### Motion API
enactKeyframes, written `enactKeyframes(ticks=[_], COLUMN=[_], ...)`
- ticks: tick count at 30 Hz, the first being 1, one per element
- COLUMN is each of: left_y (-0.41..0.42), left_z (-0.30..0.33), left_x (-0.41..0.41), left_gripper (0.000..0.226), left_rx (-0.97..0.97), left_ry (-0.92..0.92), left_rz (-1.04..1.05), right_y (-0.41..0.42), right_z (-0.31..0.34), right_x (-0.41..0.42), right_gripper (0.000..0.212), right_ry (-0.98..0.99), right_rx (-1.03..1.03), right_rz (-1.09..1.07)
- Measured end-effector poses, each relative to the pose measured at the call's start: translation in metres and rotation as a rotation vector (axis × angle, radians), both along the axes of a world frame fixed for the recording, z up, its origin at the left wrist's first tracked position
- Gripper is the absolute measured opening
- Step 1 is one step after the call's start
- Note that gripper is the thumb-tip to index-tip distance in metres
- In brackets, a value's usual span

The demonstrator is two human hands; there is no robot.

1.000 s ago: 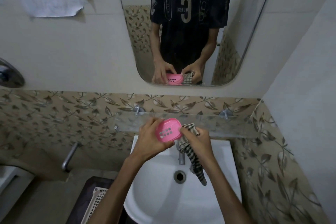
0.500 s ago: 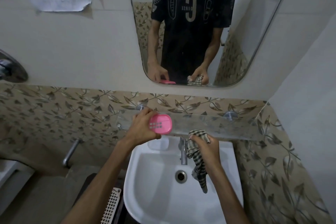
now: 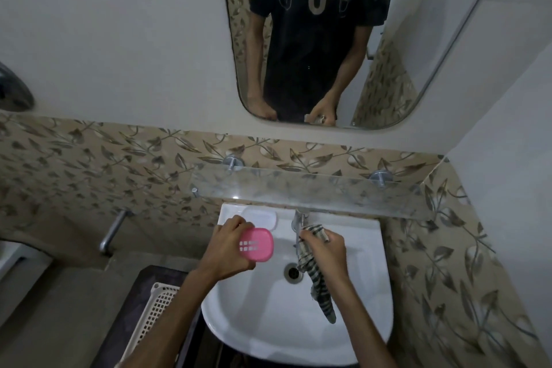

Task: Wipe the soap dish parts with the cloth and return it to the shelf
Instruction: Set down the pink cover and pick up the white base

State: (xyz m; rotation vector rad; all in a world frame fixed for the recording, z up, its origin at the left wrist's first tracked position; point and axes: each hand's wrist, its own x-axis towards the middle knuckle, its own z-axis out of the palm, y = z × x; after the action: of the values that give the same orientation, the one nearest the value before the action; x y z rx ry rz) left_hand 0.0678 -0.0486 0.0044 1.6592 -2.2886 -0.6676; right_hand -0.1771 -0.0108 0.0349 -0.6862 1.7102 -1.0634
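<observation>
My left hand (image 3: 227, 245) grips a pink soap dish part (image 3: 257, 244) with drain slots, holding it over the left side of the white sink (image 3: 268, 326). A striped cloth (image 3: 316, 275) hangs from my right hand (image 3: 328, 248), which grips its top just right of the tap (image 3: 299, 224). The two hands are apart. A glass shelf (image 3: 313, 191) runs along the wall above the sink, with nothing visible on it. A white oval shape (image 3: 260, 217), possibly another dish part, lies on the sink's back ledge.
A mirror (image 3: 328, 39) above the shelf reflects a person in a dark shirt. A white lattice basket (image 3: 155, 311) sits on a dark surface at lower left. A metal pipe (image 3: 113, 233) sticks out of the tiled wall. A side wall stands close on the right.
My left hand brought the pink dish part down from shelf height to over the sink. My right hand with the cloth parted from the dish and lowered beside the tap.
</observation>
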Motion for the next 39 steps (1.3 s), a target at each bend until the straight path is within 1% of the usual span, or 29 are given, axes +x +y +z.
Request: enactKeyframes(ticks=[1, 4, 6, 7, 10, 11, 13, 14, 15, 18, 21, 23, 28, 31, 36, 39], left_y=[0.001, -0.001, -0.005, -0.009, -0.018, -0.020, -0.025, -0.027, -0.029, -0.034, -0.040, -0.047, -0.065, -0.077, -0.098, -0.109], left_z=[-0.006, -0.019, -0.024, -0.026, -0.034, -0.037, -0.043, -0.046, -0.049, -0.057, -0.062, -0.064, -0.068, -0.071, -0.080, -0.087], left_x=[0.005, 0.014, 0.017, 0.019, 0.023, 0.024, 0.028, 0.030, 0.033, 0.041, 0.049, 0.052, 0.052, 0.046, 0.021, 0.002], left_gripper=[0.089, 0.084, 0.079, 0.076, 0.073, 0.073, 0.074, 0.074, 0.075, 0.077, 0.077, 0.077, 0.076, 0.072, 0.062, 0.069], left_rx=[0.024, 0.080, 0.102, 0.107, 0.134, 0.136, 0.140, 0.138, 0.133, 0.132, 0.126, 0.128, 0.173, 0.198, 0.171, 0.162], left_ry=[-0.026, -0.111, -0.152, -0.170, -0.217, -0.233, -0.268, -0.277, -0.279, -0.294, -0.311, -0.336, -0.373, -0.394, -0.343, -0.264], left_rz=[0.031, 0.110, 0.147, 0.157, 0.176, 0.174, 0.165, 0.160, 0.157, 0.151, 0.141, 0.130, 0.098, 0.068, 0.001, 0.012], right_y=[0.001, -0.002, -0.011, -0.019, -0.044, -0.053, -0.071, -0.079, -0.087, -0.103, -0.109, -0.111, -0.106, -0.097, -0.080, -0.075], right_z=[-0.006, -0.026, -0.038, -0.044, -0.058, -0.063, -0.072, -0.075, -0.078, -0.088, -0.094, -0.094, -0.098, -0.104, -0.105, -0.103], right_x=[0.008, 0.037, 0.053, 0.060, 0.075, 0.078, 0.083, 0.085, 0.087, 0.092, 0.096, 0.098, 0.099, 0.100, 0.099, 0.093], right_gripper=[0.022, 0.021, 0.021, 0.022, 0.029, 0.033, 0.055, 0.063, 0.065, 0.061, 0.045, 0.038, 0.037, 0.032, 0.029, 0.033], right_ry=[0.011, -0.073, -0.074, -0.061, 0.056, 0.079, 0.109, 0.122, 0.147, 0.222, 0.282, 0.281, 0.178, 0.118, 0.154, 0.167], right_rx=[0.034, 0.178, 0.261, 0.291, 0.367, 0.389, 0.433, 0.447, 0.457, 0.461, 0.475, 0.485, 0.464, 0.426, 0.333, 0.309], right_rz=[0.004, 0.040, 0.081, 0.093, 0.111, 0.106, 0.111, 0.125, 0.141, 0.154, 0.111, 0.068, -0.001, -0.043, -0.106, -0.150])
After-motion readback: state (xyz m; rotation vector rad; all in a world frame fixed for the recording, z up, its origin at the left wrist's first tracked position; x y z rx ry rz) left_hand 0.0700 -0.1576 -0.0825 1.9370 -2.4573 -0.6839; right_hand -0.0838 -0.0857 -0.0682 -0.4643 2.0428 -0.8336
